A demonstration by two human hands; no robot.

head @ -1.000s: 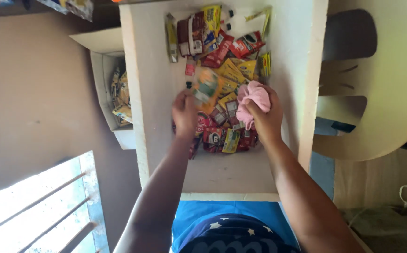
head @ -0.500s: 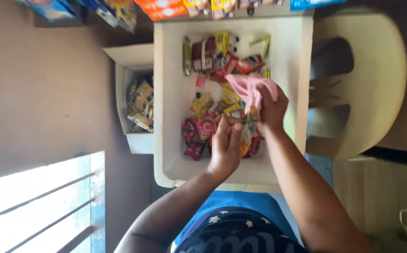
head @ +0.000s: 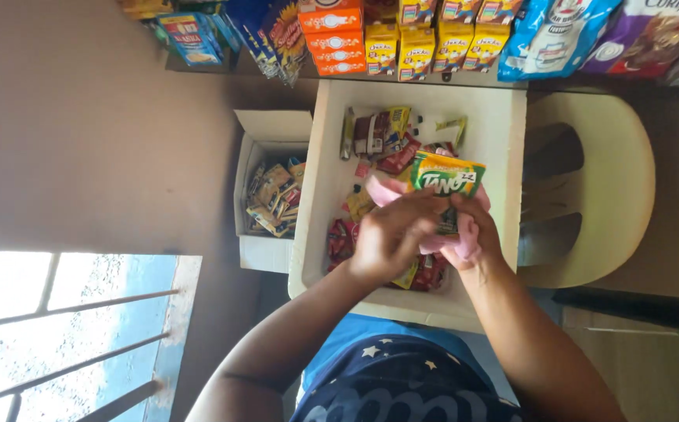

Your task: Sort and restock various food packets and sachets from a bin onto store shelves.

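Observation:
My left hand (head: 390, 234) and my right hand (head: 476, 230) are together above a cream tray-like table (head: 503, 141) strewn with small sachets (head: 382, 137). Between them I hold up a green and orange sachet (head: 446, 173). A pink cloth (head: 386, 191) is bunched in the same grip, showing under my left hand and at the right hand's palm. Red and yellow sachets (head: 339, 238) lie on the table beneath my hands.
An open white cardboard box (head: 265, 250) with more sachets stands left of the table. A cream plastic chair (head: 589, 203) is on the right. A shelf of colourful boxes and bags (head: 402, 39) runs along the top. A barred window (head: 66, 328) is at lower left.
Both hands have risen off the pile and come together, lifting a green and orange sachet with the pink cloth. The camera has tilted up, showing the shelf.

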